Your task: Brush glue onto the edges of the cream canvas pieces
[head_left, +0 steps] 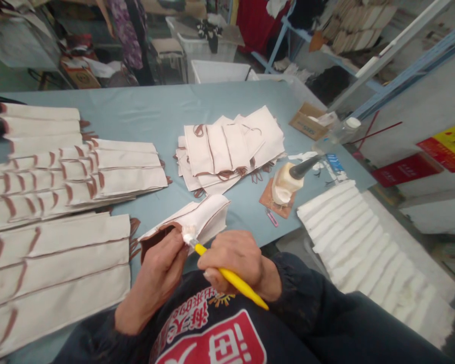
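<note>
My right hand (235, 260) is closed around a brush with a yellow handle (246, 288). White paste coats its bristles (189, 232), which touch the edge of a cream fabric piece (208, 217) with a brown inside. That piece is pinched in my left hand (161, 268), its brown-edged opening facing me. Beyond it on the table lies a loose pile of similar cream pieces (227, 146) with brown trim. To the right, a whitish, paste-covered pot (286, 184) with a dark grey spout or handle rests on a brown square, beside a small pink clip (272, 217).
Overlapping rows of cream pieces (60, 253) cover the left of the blue-grey table (144, 108). White folded strips (364, 242) are stacked at right. A cardboard box (309, 121) and a clear bottle (341, 134) stand at the far right corner. Another person (127, 35) is behind the table.
</note>
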`<state>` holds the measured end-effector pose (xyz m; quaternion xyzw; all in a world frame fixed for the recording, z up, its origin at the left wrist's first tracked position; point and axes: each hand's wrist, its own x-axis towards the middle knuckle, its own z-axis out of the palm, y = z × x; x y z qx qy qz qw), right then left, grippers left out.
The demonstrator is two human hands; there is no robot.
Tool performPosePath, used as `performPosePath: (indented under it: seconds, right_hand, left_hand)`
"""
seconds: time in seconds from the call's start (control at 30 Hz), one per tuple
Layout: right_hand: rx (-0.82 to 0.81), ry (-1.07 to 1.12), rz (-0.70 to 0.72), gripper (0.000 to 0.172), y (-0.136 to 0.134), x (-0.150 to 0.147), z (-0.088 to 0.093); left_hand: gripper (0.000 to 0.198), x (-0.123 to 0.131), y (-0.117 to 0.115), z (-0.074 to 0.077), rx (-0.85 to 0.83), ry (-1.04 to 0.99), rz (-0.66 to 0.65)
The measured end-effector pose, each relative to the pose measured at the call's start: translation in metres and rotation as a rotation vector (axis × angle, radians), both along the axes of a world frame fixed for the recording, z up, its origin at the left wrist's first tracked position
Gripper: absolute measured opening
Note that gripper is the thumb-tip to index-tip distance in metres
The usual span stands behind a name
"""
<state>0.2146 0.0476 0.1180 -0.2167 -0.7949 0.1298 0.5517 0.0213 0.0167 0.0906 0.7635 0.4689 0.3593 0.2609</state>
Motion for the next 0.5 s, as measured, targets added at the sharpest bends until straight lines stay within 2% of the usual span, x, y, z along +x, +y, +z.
performPosePath:
  seconds: [0.13, 0.23, 0.33, 0.4, 0.5]
  right_hand:
    - [-0.098, 0.06, 0.004, 0.029, -0.011, -0.004, -0.003]
    - [-0.277, 0.141, -0.027, 0.03, -0.014, -0.001, -0.006]
    - [-0.515, 0.31, -0.124, 0.033, -0.009, 0.006, -0.006]
    - [-0.598, 0.41, -0.165, 0.036, -0.003, 0.01, -0.004]
    - [-0.659, 0.439, -0.086, 0.038, 0.003, 0.012, -0.003]
  left_hand:
    - [0.026, 0.004, 0.0, 0.0, -0.047, -0.043, 0.061]
    - [0.028, 0.006, 0.001, -0.002, -0.125, -0.106, 0.045]
    - [0.027, 0.005, 0.005, 0.0, -0.279, -0.153, 0.076]
    - [0.032, 0.002, 0.008, 0.004, -0.433, -0.184, 0.115]
    - [0.04, -0.002, 0.012, 0.011, -0.594, -0.243, 0.088]
